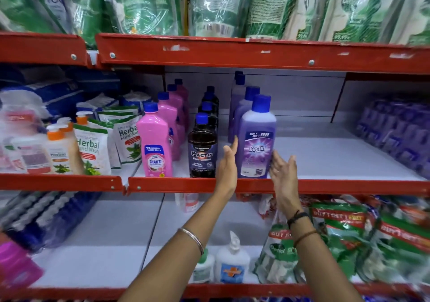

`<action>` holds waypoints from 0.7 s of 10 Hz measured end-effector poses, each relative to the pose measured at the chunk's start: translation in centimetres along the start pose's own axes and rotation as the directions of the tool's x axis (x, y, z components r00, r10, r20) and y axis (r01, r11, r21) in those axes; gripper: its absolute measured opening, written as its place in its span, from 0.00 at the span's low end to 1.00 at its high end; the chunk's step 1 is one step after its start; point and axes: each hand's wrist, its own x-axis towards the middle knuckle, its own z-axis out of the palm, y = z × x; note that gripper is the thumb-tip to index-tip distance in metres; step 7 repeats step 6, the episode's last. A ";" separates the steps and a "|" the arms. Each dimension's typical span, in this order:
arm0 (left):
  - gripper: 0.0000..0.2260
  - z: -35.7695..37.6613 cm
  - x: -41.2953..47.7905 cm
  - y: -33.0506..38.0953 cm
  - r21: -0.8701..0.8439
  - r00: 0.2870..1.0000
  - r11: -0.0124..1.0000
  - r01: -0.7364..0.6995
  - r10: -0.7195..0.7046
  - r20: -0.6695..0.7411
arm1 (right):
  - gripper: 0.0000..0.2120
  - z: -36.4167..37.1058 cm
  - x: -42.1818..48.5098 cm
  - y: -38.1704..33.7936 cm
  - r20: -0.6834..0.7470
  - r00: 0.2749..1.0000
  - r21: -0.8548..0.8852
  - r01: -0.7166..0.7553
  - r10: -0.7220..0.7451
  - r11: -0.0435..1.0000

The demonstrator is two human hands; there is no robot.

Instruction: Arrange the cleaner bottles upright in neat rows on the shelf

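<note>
While both hands, left hand [226,162] and right hand [282,171], flank it spread apart, purple-filled bottle [257,143] stands upright.

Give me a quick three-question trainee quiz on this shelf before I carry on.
1. True or false: the front purple bottle stands upright.
2. Which row sits between the pink and purple rows? A) orange B) dark bottles C) white
3. Fill in: the left hand and right hand flank the ____ bottle.

Key: 1 true; 2 B; 3 purple.
</note>
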 end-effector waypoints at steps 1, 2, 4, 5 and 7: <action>0.26 0.3 0.6 -0.6 0.006 0.999 1.000 0.014 -0.014 -0.030 | 0.31 -0.7 0.2 -0.3 0.034 0.999 -0.017 -0.034 0.035 0.999; 0.27 0.6 0.3 -0.6 -0.005 0.999 1.000 -0.008 0.008 -0.032 | 0.30 -1.2 0.6 -0.4 0.059 0.996 -0.016 -0.060 0.061 0.998; 0.25 0.5 -0.4 -0.1 0.025 0.999 0.999 -0.033 0.033 -0.032 | 0.31 -1.7 0.3 -0.5 0.064 0.995 -0.058 -0.067 0.071 0.996; 0.22 0.1 -2.3 2.3 0.064 0.988 0.988 -0.139 0.142 -0.061 | 0.29 -0.9 -0.8 -1.8 -0.013 0.999 -0.128 0.036 -0.038 0.991; 0.20 -1.0 -2.8 5.7 0.091 0.929 0.930 -0.356 0.363 -0.077 | 0.25 0.7 -1.4 -5.3 0.000 0.968 -0.138 0.247 -0.249 0.959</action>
